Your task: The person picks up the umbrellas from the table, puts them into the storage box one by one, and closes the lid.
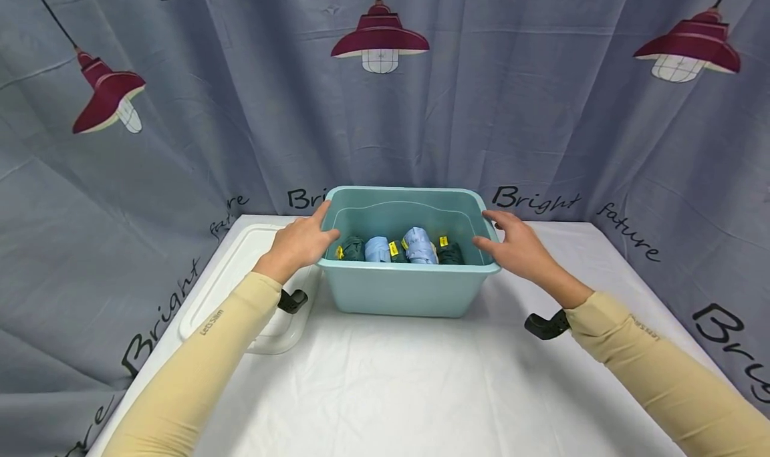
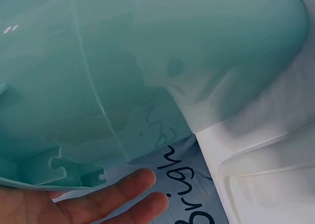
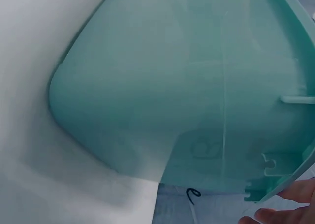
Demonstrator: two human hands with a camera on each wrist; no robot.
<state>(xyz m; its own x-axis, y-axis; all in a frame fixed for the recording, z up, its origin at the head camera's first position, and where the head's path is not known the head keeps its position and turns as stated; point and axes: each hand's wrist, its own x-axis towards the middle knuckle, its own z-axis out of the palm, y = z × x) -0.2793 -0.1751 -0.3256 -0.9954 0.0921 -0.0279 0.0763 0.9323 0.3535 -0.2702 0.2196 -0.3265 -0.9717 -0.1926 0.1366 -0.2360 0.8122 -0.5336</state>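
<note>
A teal plastic bin [image 1: 403, 290] stands in the middle of the white table [image 1: 409, 377]. Inside lie rolled cloths with yellow tags, some light blue [image 1: 419, 245] and some dark green [image 1: 351, 248]. My left hand [image 1: 301, 242] rests on the bin's left rim, thumb over the edge. Seen from the left wrist, the left hand [image 2: 98, 202] has its fingers straight, just under the rim of the bin [image 2: 123, 61]. My right hand [image 1: 517, 246] touches the right rim with fingers extended. From the right wrist, only the right hand's [image 3: 290, 209] fingertips show, below the bin's [image 3: 162, 86] rim.
A white lid [image 1: 234, 270] lies flat on the table left of the bin, partly under my left forearm, and the same lid [image 2: 266, 184] shows in the left wrist view. A grey curtain [image 1: 180, 143] printed with lamps and lettering hangs close behind and beside the table.
</note>
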